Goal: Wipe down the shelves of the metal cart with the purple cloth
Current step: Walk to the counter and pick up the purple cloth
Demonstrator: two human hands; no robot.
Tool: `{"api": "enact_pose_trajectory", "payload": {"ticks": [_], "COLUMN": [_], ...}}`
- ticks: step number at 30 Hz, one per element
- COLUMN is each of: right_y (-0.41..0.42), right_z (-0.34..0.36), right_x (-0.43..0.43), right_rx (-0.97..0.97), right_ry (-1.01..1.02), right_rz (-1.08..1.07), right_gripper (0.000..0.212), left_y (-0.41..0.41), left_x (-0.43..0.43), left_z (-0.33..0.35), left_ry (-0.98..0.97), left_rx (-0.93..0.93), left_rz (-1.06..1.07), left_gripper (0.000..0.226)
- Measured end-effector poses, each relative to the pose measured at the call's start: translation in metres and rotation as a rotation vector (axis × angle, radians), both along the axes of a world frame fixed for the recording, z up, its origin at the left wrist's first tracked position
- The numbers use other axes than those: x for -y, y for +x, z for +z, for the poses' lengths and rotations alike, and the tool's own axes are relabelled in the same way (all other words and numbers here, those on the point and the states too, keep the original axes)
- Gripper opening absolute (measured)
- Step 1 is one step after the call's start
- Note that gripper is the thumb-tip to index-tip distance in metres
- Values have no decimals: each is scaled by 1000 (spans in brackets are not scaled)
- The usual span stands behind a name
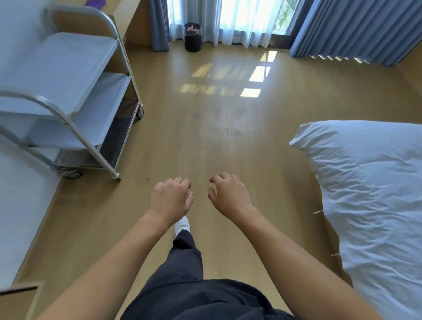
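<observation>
Hovering side by side over the wooden floor (228,125), the left hand (170,198) and the right hand (228,194) are gripping nothing, their fingers curling loosely downward. The metal cart (64,66) is standing well ahead and to the left of the left hand. The purple cloth (96,3) is lying farther still, beyond the cart, on a wooden ledge (127,20) at the top edge. White bedding (365,194) is spreading out just to the right of the right hand.
</observation>
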State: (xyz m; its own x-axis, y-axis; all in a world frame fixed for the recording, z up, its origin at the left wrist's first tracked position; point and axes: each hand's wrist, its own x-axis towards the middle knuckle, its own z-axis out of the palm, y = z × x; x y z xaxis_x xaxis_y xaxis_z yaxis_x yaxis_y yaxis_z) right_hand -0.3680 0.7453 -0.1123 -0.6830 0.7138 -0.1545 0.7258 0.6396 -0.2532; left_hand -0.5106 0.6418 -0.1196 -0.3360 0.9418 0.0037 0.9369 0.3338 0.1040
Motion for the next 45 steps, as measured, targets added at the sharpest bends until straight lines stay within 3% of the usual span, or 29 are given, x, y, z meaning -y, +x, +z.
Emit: {"api": "enact_pose_trajectory", "payload": {"ticks": [20,30,37,45], "right_y": [-259,-391,-498,-674], "right_z": [2,17,18,21], "right_x": [-351,-560,-653,-748], "right_rx": [22,38,33,27], "right_ry": [-57,-66,-71,-51], "right_rz": [-94,43,164,241], "right_gripper": [34,32,34,34], "left_y": [-257,-377,-475,-641], "left_x": [-375,-558,-640,-732], "left_z": [8,22,17,13], "left_ry": [-30,-34,-16,-4], "left_rx": [65,66,130,144], "left_rz": [-64,96,217,284], "left_gripper": [26,26,26,25]}}
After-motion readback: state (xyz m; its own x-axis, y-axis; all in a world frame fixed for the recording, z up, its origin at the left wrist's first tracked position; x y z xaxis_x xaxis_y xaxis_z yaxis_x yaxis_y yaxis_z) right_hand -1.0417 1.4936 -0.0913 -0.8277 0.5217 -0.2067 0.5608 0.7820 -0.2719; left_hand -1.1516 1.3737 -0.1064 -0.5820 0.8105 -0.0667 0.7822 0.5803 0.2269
